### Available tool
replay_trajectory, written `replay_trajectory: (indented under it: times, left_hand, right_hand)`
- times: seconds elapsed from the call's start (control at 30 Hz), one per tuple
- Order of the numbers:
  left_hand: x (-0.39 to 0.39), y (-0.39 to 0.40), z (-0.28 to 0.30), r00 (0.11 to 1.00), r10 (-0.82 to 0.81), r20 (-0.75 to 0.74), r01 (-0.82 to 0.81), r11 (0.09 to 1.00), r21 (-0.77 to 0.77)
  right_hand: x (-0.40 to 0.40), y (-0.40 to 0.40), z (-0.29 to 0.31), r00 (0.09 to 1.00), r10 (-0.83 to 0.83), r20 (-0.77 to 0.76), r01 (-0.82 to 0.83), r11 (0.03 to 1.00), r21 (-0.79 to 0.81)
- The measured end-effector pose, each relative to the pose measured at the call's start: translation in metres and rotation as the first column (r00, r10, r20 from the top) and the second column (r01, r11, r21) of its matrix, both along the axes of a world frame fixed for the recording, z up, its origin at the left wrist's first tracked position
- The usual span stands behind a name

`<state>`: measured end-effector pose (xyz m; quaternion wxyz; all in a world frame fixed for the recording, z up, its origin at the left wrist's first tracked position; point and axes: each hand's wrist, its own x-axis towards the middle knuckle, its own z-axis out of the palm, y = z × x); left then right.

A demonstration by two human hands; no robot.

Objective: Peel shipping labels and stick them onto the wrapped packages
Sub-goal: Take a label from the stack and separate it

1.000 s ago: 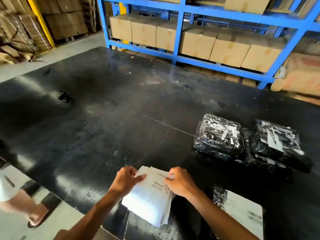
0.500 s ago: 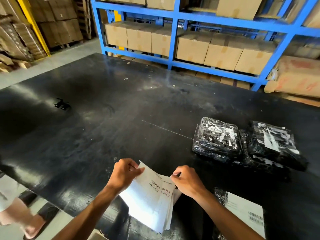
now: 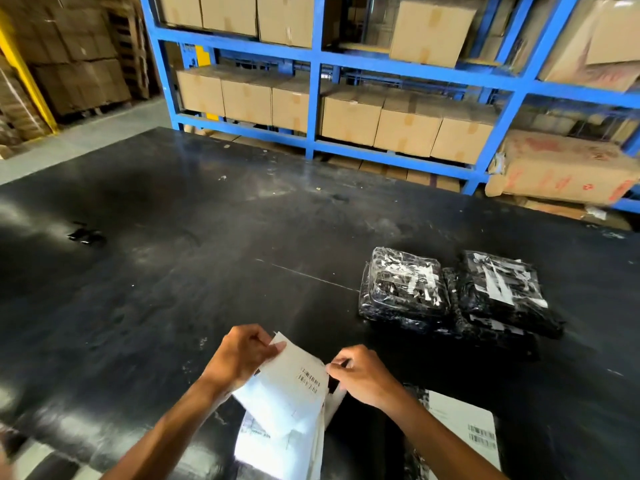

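The black table [image 3: 242, 258] fills most of the view; its near edge runs along the bottom from 7 o'clock toward 6 o'clock, where the stack of shipping labels [image 3: 284, 420] overhangs it, and its far edge lies just in front of the blue rack [image 3: 313, 109]. A broad bare stretch of table spreads from the centre out to 9 and 10 o'clock, broken only by a small black object [image 3: 85, 234] at 9 o'clock, too small to identify. The left hand [image 3: 239, 355] pinches the top left corner of the uppermost label sheet [image 3: 291, 382], thumb on top, lifting it off the stack. The right hand [image 3: 363, 375] has a narrow grip, thumb and forefinger pinching the sheet's right edge beside the printed barcode. At 3 o'clock two wrapped packages lie side by side and touching: the left package [image 3: 405, 289] and the right package [image 3: 502, 292], both black under clear film with white strips showing. They sit well apart from the hands, with bare table between. At 5 o'clock, just beside the right forearm, a labelled package [image 3: 460, 427] lies with a white barcode label on top. Cardboard boxes [image 3: 405, 126] fill the rack shelves at 12 o'clock, and more stacked cartons [image 3: 76, 64] stand at 11 o'clock beyond a strip of grey floor [image 3: 86, 140].
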<state>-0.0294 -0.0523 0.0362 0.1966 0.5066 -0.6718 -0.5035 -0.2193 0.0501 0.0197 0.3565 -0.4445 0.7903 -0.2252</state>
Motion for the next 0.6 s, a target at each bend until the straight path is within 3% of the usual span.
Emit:
replay_trajectory:
  times: [0.1, 0.17, 0.37, 0.47, 0.6]
  left_hand:
    - [-0.002, -0.003, 0.010, 0.999, -0.030, -0.028, 0.030, 0.999, 0.031]
    - [-0.002, -0.002, 0.016, 0.992, -0.020, -0.128, 0.032, 0.996, 0.087]
    - [-0.007, -0.011, 0.027, 0.971, 0.001, -0.239, 0.026, 0.994, 0.108]
    - [-0.010, -0.015, 0.030, 0.977, 0.016, -0.214, 0.000, 0.997, 0.075]
    - [-0.001, -0.036, 0.036, 0.943, 0.223, -0.247, -0.238, 0.971, -0.034]
  right_hand:
    - [0.003, 0.000, 0.011, 0.979, 0.000, 0.202, 0.007, 0.999, -0.032]
    - [0.006, 0.000, 0.017, 0.938, -0.074, 0.339, 0.084, 0.996, -0.014]
    - [0.002, -0.007, 0.026, 0.731, -0.260, 0.631, 0.401, 0.912, -0.088]
    - [-0.001, -0.010, 0.027, 0.704, -0.250, 0.665, 0.448, 0.883, -0.141]
    - [-0.001, -0.007, 0.026, 0.764, -0.262, 0.590, 0.417, 0.898, -0.142]
